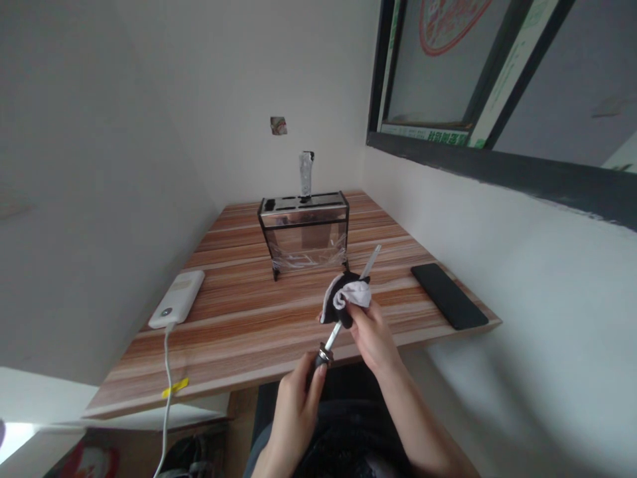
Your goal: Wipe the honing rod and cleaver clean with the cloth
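My left hand [297, 397] is closed around the dark handle of a long thin steel rod [371, 259] that points up and away over the table edge. My right hand [371, 332] pinches a black and white cloth [347, 295] wrapped round the middle of the rod. Behind them on the wooden table [239, 318] stands a clear knife block [303, 232] with a metal slotted top and one wrapped handle [306, 174] sticking out of it.
A white power bank [178, 299] lies at the left of the table, its white cable [168, 385] hanging over the front edge. A black phone [448, 295] lies flat at the right edge. Walls close in on both sides; a dark-framed window [497, 99] sits upper right.
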The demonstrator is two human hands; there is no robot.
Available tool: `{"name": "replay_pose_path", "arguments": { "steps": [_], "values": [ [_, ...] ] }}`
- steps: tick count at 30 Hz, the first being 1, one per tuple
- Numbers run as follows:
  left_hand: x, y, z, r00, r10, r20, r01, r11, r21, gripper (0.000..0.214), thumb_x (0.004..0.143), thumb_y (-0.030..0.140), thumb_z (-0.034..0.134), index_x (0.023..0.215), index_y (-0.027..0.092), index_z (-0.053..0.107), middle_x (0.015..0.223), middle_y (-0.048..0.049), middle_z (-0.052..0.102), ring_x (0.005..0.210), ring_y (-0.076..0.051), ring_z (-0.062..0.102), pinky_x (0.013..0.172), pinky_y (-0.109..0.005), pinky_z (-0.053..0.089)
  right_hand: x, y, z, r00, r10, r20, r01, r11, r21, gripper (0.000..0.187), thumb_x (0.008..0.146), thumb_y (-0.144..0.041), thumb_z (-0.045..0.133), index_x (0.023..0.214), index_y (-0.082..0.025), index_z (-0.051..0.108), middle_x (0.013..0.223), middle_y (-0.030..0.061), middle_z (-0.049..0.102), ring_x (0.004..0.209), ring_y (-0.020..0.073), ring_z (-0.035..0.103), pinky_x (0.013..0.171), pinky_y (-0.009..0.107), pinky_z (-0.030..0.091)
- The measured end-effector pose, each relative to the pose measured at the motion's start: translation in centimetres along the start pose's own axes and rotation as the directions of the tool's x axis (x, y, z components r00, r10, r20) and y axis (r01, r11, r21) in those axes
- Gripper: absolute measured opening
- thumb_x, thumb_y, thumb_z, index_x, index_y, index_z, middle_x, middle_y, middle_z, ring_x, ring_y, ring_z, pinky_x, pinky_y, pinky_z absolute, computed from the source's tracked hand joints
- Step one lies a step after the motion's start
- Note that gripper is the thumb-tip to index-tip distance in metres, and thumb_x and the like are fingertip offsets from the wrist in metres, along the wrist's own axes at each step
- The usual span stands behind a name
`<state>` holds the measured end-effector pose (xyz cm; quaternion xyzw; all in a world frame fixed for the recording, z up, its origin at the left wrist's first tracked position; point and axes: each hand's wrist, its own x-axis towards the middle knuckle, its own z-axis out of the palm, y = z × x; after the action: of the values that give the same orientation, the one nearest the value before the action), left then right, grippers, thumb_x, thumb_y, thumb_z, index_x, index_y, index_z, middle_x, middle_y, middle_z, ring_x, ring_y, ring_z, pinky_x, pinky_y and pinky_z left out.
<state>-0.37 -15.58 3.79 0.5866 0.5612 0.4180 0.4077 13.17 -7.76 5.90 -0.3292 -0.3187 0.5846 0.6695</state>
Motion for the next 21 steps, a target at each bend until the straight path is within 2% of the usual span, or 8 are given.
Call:
{"name": "replay_pose_path", "arguments": {
  "steps": [5,11,14,16,18,20,21],
  "values": [
    [-0.1,-0.6,-0.4,1.000,0.024,0.020,-0.026,0.993,0.114,0.021,0.086,0.035,0.053,0.089,0.018,0.065,0.063,-0.0007,0.061,0.056,-0.015,0.054,0.056,-0.020,0.034,1.3,-1.8,-0.3,0.995,-0.059,-0.074,0.065,0.995,0.080,0.033,0.064,-0.040,0.079,0.089,-0.023,0.067,0.086,0.0003,0.071,0.089,0.0217,0.067,0.082,0.038,0.055],
    [-0.6,-1.2,-0.5,0.998,0.028,0.059,-0.035,0.993,0.112,0.024,0.088,0.037,0.051,0.085,0.017,0.063,0.058,0.0010,0.054,0.054,-0.013,0.048,0.053,-0.020,0.030,2.5,-4.4,-0.2,0.989,-0.146,-0.006,0.146,0.985,0.097,0.028,0.068,-0.042,0.076,0.086,-0.023,0.065,0.075,-0.0003,0.070,0.085,0.0250,0.068,0.075,0.044,0.058],
    [-0.7,-1.2,-0.8,0.988,-0.001,0.154,-0.005,0.999,0.039,0.034,0.090,0.044,0.047,0.083,0.015,0.062,0.057,0.0019,0.048,0.053,-0.011,0.041,0.051,-0.020,0.027,2.8,-5.3,-0.1,0.985,-0.172,0.002,0.171,0.980,0.105,0.027,0.067,-0.041,0.077,0.085,-0.024,0.065,0.071,-0.0017,0.069,0.081,0.0244,0.069,0.073,0.044,0.059],
    [-0.8,-1.4,-1.1,0.948,-0.065,0.310,0.087,0.994,-0.059,0.041,0.090,0.051,0.046,0.084,0.013,0.061,0.054,0.0041,0.042,0.048,-0.009,0.035,0.047,-0.019,0.024,2.8,-5.7,0.0,0.985,-0.172,0.016,0.169,0.979,0.115,0.028,0.066,-0.041,0.078,0.085,-0.025,0.065,0.067,-0.0033,0.068,0.077,0.0233,0.069,0.072,0.043,0.059],
    [-1.0,-1.8,-1.3,0.875,-0.111,0.471,0.224,0.956,-0.190,0.046,0.088,0.057,0.047,0.084,0.013,0.058,0.052,0.0062,0.038,0.043,-0.006,0.030,0.042,-0.018,0.021,2.9,-5.9,-0.1,0.985,-0.165,0.040,0.159,0.979,0.126,0.026,0.068,-0.042,0.077,0.084,-0.025,0.065,0.064,-0.0037,0.067,0.074,0.0225,0.069,0.071,0.042,0.059],
    [-1.2,-2.2,-1.2,0.817,-0.124,0.563,0.363,0.869,-0.336,0.048,0.083,0.062,0.051,0.083,0.014,0.055,0.052,0.0069,0.038,0.041,-0.005,0.027,0.037,-0.016,0.019,2.9,-6.0,-0.1,0.983,-0.172,0.060,0.162,0.976,0.144,0.025,0.070,-0.042,0.075,0.082,-0.023,0.064,0.063,-0.0031,0.067,0.069,0.0218,0.069,0.069,0.042,0.060],
    [-1.3,-2.5,-1.1,0.802,-0.124,0.584,0.417,0.816,-0.400,0.048,0.081,0.063,0.054,0.083,0.015,0.054,0.053,0.0070,0.038,0.040,-0.005,0.026,0.036,-0.016,0.017,3.0,-6.0,-0.1,0.982,-0.178,0.064,0.166,0.973,0.159,0.025,0.071,-0.042,0.075,0.082,-0.022,0.064,0.063,-0.0027,0.068,0.067,0.0213,0.069,0.068,0.042,0.060]
  ]
}}
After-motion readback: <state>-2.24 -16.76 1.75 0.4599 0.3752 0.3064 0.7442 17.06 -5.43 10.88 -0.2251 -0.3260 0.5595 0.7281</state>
